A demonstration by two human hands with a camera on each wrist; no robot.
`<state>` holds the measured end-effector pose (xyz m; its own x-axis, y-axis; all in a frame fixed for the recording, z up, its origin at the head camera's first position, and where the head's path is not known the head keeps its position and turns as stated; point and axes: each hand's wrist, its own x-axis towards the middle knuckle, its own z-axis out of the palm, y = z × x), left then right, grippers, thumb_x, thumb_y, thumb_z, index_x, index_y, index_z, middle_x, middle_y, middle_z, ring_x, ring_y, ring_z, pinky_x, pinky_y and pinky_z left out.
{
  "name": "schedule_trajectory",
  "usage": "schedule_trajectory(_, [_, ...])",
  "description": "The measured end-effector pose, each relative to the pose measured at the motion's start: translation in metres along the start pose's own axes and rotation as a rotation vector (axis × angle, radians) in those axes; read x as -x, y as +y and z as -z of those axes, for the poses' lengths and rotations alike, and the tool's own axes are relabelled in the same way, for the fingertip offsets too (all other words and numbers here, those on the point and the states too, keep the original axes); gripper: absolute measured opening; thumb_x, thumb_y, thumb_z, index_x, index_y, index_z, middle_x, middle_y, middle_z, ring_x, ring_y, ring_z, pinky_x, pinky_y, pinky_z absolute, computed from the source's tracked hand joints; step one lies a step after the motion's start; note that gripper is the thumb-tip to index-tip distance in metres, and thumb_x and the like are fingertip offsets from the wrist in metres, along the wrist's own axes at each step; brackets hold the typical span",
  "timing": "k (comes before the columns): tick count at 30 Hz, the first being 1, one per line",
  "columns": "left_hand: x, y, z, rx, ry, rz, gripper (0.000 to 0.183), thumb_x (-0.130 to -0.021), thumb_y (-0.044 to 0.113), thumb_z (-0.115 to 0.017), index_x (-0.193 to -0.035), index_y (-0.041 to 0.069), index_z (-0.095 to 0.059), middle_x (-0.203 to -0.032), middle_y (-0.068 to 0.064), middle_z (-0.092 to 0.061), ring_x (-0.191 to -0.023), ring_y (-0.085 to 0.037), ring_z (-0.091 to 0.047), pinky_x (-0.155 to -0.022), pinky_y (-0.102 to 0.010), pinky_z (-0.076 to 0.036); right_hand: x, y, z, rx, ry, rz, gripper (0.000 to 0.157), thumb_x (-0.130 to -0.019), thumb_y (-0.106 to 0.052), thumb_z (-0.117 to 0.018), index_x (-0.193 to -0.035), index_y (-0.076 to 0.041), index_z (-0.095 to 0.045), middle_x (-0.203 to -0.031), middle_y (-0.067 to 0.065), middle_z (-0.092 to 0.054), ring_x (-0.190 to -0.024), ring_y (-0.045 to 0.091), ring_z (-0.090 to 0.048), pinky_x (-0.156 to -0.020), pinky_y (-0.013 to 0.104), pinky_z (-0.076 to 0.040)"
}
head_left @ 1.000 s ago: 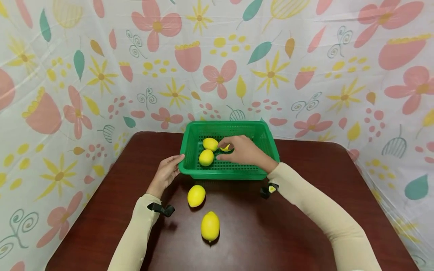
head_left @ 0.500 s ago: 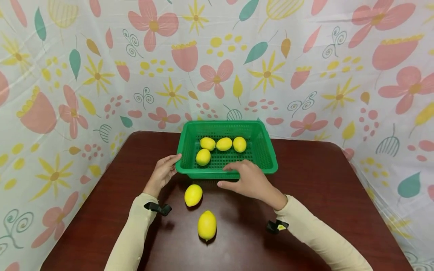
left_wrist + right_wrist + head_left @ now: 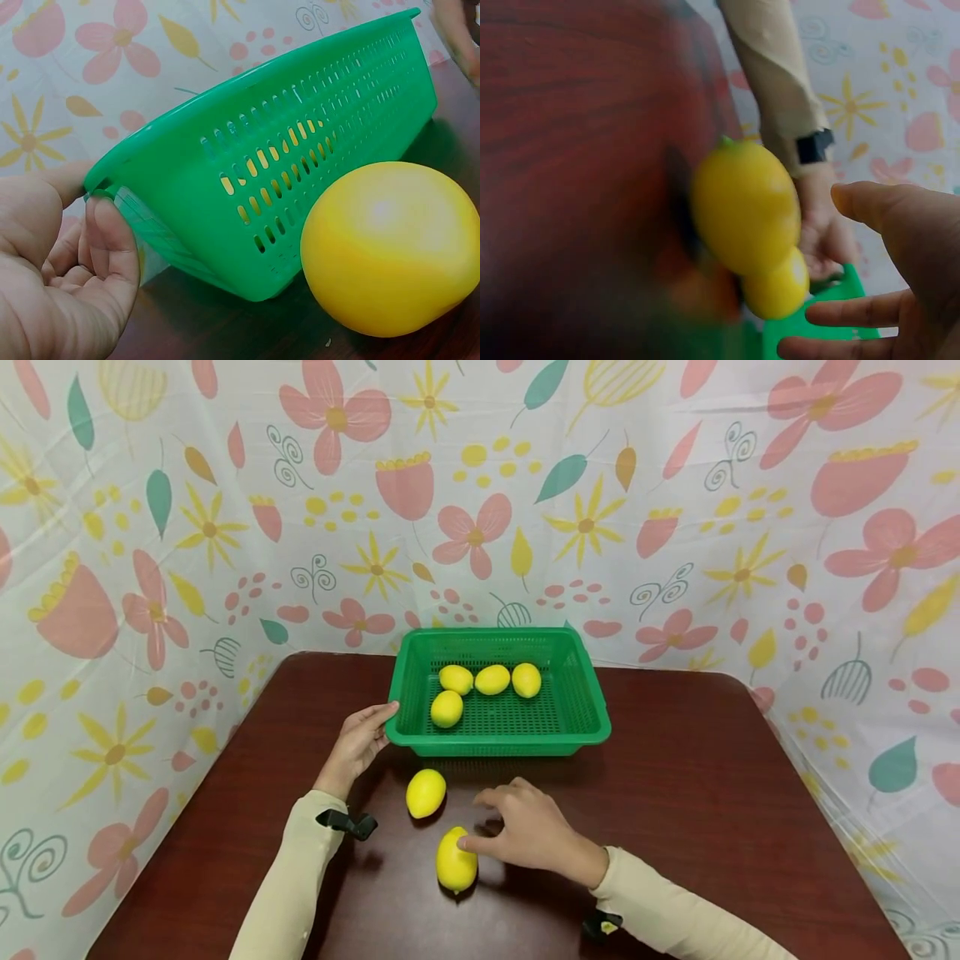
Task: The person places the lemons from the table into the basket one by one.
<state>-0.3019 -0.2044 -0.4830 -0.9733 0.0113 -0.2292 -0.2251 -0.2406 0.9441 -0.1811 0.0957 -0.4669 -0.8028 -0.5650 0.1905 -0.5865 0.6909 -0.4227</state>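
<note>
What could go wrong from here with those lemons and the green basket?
The right grip is open beside the nearer loose lemon; a clumsy touch might send it rolling across the table. It could also bump the other loose lemon, lying closer to the green basket. The left grip holds the basket's rim, so a tug might set the four lemons inside rolling.
</note>
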Motion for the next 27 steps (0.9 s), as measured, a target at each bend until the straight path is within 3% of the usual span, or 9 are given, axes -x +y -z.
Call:
schedule_trajectory(6, [0.000, -0.002, 0.000, -0.009, 0.006, -0.002, 0.029, -0.099, 0.032, -0.071, -0.110, 0.007, -0.065, -0.082, 0.003, -0.062, -0.069, -0.009, -0.056, -0.071, -0.022, -0.051, 0.005, -0.008, -0.016, 0.061, -0.024, -0.004, 0.070, -0.085, -0.075, -0.065, -0.119, -0.015, -0.074, -0.107, 0.000, -0.076, -0.098, 0.019, -0.068, -0.087, 0.047, -0.056])
schedule_trajectory(11, [0.000, -0.003, 0.000, -0.004, 0.010, -0.003, 0.028, -0.099, 0.032, -0.071, -0.110, 0.007, -0.066, -0.083, 0.003, -0.063, -0.070, -0.009, -0.057, -0.071, -0.022, -0.051, 0.006, -0.015, -0.024, 0.086, -0.050, -0.025, 0.073, -0.084, -0.077, -0.064, -0.122, -0.016, -0.073, -0.109, 0.000, -0.076, -0.100, 0.030, -0.068, -0.092, 0.052, -0.054])
schedule_trajectory(13, [0.000, -0.003, 0.000, 0.003, 0.013, -0.001, 0.026, -0.099, 0.031, -0.071, -0.108, 0.007, -0.066, -0.083, 0.003, -0.064, -0.070, -0.009, -0.057, -0.071, -0.023, -0.051, 0.007, -0.017, -0.026, 0.102, -0.051, -0.016, 0.072, -0.084, -0.078, -0.064, -0.121, -0.017, -0.073, -0.107, -0.002, -0.076, -0.096, 0.030, -0.067, -0.087, 0.049, -0.055])
schedule_trajectory(15, [0.001, -0.003, 0.000, 0.010, 0.016, 0.003, 0.025, -0.099, 0.030, -0.071, -0.107, 0.007, -0.066, -0.082, 0.003, -0.063, -0.070, -0.009, -0.057, -0.071, -0.023, -0.051, 0.007, -0.018, -0.029, 0.120, -0.043, 0.002, 0.069, -0.083, -0.079, -0.064, -0.118, -0.019, -0.073, -0.100, -0.004, -0.075, -0.085, 0.024, -0.063, -0.074, 0.041, -0.055])
schedule_trajectory(19, [0.001, -0.003, 0.000, 0.015, 0.019, 0.003, 0.022, -0.099, 0.028, -0.071, -0.105, 0.008, -0.067, -0.081, 0.003, -0.062, -0.069, -0.009, -0.056, -0.070, -0.023, -0.050, 0.008, -0.020, -0.034, 0.144, -0.017, 0.029, 0.062, -0.081, -0.080, -0.065, -0.105, -0.023, -0.072, -0.084, -0.010, -0.069, -0.070, 0.013, -0.050, -0.054, 0.025, -0.041])
schedule_trajectory(22, [0.001, -0.002, 0.000, 0.016, 0.018, 0.001, 0.022, -0.099, 0.028, -0.071, -0.105, 0.008, -0.067, -0.080, 0.003, -0.061, -0.068, -0.009, -0.054, -0.069, -0.023, -0.050, 0.008, -0.022, -0.035, 0.132, -0.007, 0.028, 0.058, -0.080, -0.078, -0.068, -0.098, -0.023, -0.069, -0.076, -0.013, -0.063, -0.066, 0.009, -0.045, -0.051, 0.022, -0.036])
schedule_trajectory(27, [0.001, -0.001, -0.001, 0.005, 0.010, -0.006, 0.028, -0.099, 0.031, -0.071, -0.110, 0.006, -0.065, -0.083, 0.003, -0.062, -0.070, -0.009, -0.056, -0.071, -0.022, -0.051, 0.008, -0.023, -0.036, 0.071, -0.025, 0.016, 0.054, -0.079, -0.072, -0.073, -0.097, -0.021, -0.069, -0.073, -0.014, -0.061, -0.066, 0.008, -0.047, -0.050, 0.021, -0.038])
